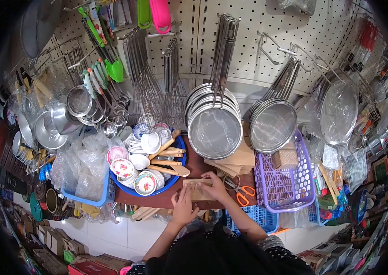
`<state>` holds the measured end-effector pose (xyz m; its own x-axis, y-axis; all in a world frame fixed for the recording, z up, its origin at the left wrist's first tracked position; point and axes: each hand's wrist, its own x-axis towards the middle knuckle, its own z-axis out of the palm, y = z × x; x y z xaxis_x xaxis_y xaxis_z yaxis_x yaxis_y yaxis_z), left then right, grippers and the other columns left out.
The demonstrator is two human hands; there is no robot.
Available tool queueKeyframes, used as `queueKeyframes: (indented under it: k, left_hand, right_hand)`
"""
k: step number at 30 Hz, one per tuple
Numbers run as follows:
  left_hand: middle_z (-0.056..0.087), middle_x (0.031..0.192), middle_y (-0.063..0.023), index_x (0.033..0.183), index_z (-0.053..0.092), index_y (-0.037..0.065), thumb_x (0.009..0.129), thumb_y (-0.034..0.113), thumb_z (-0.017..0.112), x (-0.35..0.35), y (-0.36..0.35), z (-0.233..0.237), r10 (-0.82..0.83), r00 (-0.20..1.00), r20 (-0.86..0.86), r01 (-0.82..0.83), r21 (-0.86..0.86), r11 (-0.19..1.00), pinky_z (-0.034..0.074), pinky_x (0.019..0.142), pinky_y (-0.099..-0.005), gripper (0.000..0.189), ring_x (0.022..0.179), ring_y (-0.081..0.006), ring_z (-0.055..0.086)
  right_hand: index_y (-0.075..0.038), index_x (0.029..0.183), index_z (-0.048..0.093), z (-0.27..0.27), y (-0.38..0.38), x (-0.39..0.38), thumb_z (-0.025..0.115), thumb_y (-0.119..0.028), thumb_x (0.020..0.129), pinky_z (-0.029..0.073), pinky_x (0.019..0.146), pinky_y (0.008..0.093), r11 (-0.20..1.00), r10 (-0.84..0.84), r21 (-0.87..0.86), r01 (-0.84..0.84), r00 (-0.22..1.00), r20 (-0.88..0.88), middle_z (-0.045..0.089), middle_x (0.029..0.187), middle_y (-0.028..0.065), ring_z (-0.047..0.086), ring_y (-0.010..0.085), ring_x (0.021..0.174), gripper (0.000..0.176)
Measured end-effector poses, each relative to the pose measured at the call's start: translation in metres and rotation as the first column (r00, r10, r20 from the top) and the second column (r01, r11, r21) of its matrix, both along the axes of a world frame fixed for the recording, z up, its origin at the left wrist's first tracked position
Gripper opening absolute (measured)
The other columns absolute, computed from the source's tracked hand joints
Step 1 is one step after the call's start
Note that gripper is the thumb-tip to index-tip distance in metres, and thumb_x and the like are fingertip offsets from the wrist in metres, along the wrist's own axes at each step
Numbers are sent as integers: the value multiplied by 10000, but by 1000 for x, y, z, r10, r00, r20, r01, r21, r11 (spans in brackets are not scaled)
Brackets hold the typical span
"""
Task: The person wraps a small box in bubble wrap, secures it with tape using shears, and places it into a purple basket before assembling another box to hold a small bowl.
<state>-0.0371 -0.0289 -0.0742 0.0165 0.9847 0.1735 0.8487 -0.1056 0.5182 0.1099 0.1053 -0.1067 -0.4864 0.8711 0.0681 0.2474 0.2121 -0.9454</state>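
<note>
A small brown piece of cardboard (201,195) lies at the table's front edge, with something pale and shiny on its upper part that is too small to make out. My left hand (184,206) grips its left side, fingers pointing up along the surface. From the right, my right hand (214,187) holds the upper right corner, its fingers bent over the card. Just right of that hand, orange-handled scissors (244,195) rest on the table. Flat cardboard sheets (233,161) are stacked behind the hands.
To the left, a blue basin (175,176) holds bowls and wooden-handled tools, beside a blue basket (88,200) of bubble wrap. A purple basket (290,206) stands on the right. Round strainers (215,133) and whisks (141,68) hang low from the pegboard.
</note>
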Motion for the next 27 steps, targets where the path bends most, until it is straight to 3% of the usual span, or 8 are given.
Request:
queueKeyframes:
  k: [7,11,14,15,18,19,23,27]
  left_hand:
    - [213,1523,-291,1448,210,-61,777,193,678,-1,-1,-5,-12,991,131,9,23,1000,176,1069,-584,856,1462,-367,156]
    - [209,1534,-288,1427,238,-66,874,131,599,12,-4,-23,38,815,578,-236,271,933,167,1117,-504,689,1454,-366,190]
    - [245,1514,-267,1434,228,-66,936,151,527,7,-3,-44,225,470,853,-368,-42,929,213,1125,-421,620,1427,-355,234]
    - [340,1469,-218,1420,287,-65,997,268,437,5,0,-38,406,376,833,-388,-256,885,255,1115,-368,559,1381,-319,306]
    - [432,1405,-162,1421,380,23,994,462,385,-25,10,-95,515,199,834,-94,-506,857,264,1100,-393,612,1303,-300,381]
    - [501,1356,-118,1399,448,66,988,513,357,-5,10,4,612,87,786,-53,-610,791,304,1058,-390,614,1245,-263,439]
    - [501,1360,-96,1373,450,101,987,509,373,-17,14,-36,597,215,773,-33,-605,795,318,1052,-425,567,1214,-242,470]
    - [521,1274,-55,1292,465,137,997,504,367,-14,3,-7,525,204,826,-18,-533,846,384,966,-402,481,1132,-187,501]
  right_hand:
    - [-52,1258,499,-26,4,5,613,-222,939,384,995,304,973,-139,-209,98,972,-191,544,1189,70,495,161,1152,379]
    - [-81,1356,453,-27,-14,25,513,-376,984,311,1063,314,827,-413,-483,287,893,-176,468,1352,72,414,171,1258,479]
    - [-69,1425,383,-58,-21,41,437,-519,985,329,1063,384,677,-497,-660,324,864,-85,432,1418,122,411,238,1291,632]
    - [-95,1458,347,-27,-29,45,431,-550,974,319,1070,428,606,-480,-730,316,877,-19,414,1444,104,378,244,1326,669]
    - [-136,1484,324,18,-42,46,411,-623,949,331,1046,515,519,-387,-808,279,919,69,386,1482,86,355,250,1356,729]
    - [-143,1482,330,23,-44,45,405,-645,942,343,1030,537,514,-354,-816,265,932,79,380,1487,85,359,250,1354,740]
    - [-137,1408,444,30,-53,50,396,-638,951,385,1005,482,570,-351,-776,269,934,66,496,1388,80,445,205,1291,679]
    - [-117,1342,509,29,-60,70,366,-528,1009,447,959,378,667,-327,-733,133,937,-127,592,1270,72,517,165,1217,547]
